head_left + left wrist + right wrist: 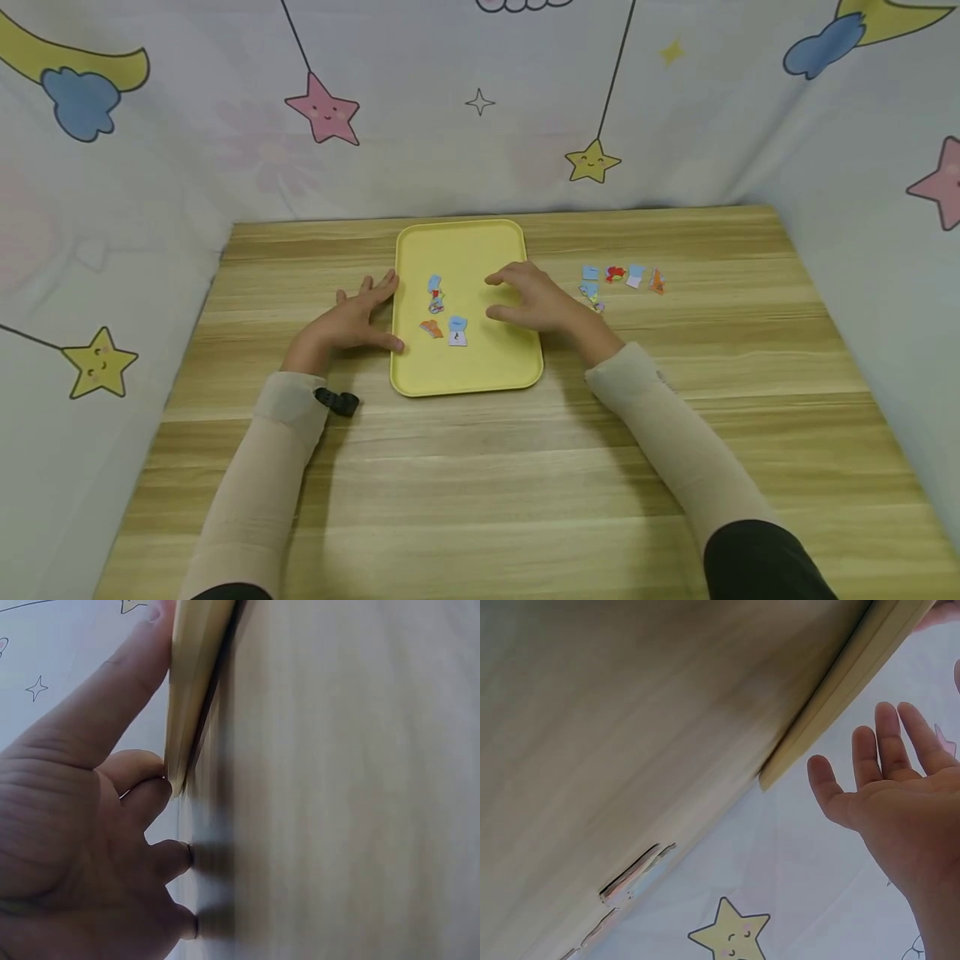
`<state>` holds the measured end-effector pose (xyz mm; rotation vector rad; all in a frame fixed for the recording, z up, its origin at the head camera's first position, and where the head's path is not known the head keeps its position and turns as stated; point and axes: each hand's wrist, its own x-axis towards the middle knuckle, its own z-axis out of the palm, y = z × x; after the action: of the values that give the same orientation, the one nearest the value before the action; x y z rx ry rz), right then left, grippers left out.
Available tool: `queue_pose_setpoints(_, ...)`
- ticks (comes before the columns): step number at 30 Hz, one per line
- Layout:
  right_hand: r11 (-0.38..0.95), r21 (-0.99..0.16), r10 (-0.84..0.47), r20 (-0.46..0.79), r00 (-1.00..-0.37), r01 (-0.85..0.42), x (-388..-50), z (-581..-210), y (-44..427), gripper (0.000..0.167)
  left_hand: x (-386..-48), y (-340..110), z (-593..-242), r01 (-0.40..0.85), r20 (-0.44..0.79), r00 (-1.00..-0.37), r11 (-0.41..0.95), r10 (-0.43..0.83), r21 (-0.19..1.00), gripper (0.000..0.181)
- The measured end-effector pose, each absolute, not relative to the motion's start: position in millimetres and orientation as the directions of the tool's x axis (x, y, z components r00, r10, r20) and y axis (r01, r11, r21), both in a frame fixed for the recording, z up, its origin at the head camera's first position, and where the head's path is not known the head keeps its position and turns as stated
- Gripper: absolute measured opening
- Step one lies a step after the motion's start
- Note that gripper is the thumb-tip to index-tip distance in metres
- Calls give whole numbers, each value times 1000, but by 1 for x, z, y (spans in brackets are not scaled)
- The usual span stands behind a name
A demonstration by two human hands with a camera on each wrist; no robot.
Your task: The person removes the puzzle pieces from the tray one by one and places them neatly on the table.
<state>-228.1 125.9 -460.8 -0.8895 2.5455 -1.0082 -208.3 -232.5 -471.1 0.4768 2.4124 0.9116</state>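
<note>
My left hand (348, 321) rests against the left edge of a yellow tray (487, 367), its fingers spread and thumb on the rim. In the left wrist view, the thumb and fingertips of that hand (82, 802) meet the tray's side (196, 667). Over the right half of the tray hovers my right hand (536, 300), fingers apart and holding nothing. Small printed jigsaw pieces lie in the tray: a joined strip (436, 294), an orange piece (431, 328) and a blue-and-white pair (457, 331). The right wrist view shows the right hand (900, 787) raised off the surface.
Right of the tray, several more pieces lie on the wooden table (480, 492): a blue one (590, 272), a red one (615, 274), a blue-and-white one (635, 276), an orange one (657, 281) and a multicoloured cluster (590, 293). A patterned cloth (420, 167) hangs behind.
</note>
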Motion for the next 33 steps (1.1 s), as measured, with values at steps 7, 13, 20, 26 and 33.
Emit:
queue_pose_setpoints(7, 555, -695, -646, -14, -763, -457, -225, -461, 118, 53, -209, -234, -474, 146, -345, -798, 714, 494, 684, 130)
queue_pose_setpoints(13, 564, -686, -659, -38, -751, -460, -223, -459, 112, 55, -210, -234, -474, 149, -347, -799, 720, 492, 678, 129)
queue_pose_setpoints(20, 564, -678, -672, -44, -740, -472, -220, -458, 106, 55, -209, -234, -474, 147, -343, -800, 716, 492, 683, 129)
queue_pose_setpoints(26, 574, -660, -687, -66, -723, -485, -217, -459, 97, 56, -208, -235, -475, 145, -339, -803, 712, 491, 687, 128)
queue_pose_setpoints(33, 592, -628, -703, -96, -705, -505, -213, -457, 84, 59, -208, -234, -473, 141, -339, -804, 710, 488, 690, 128)
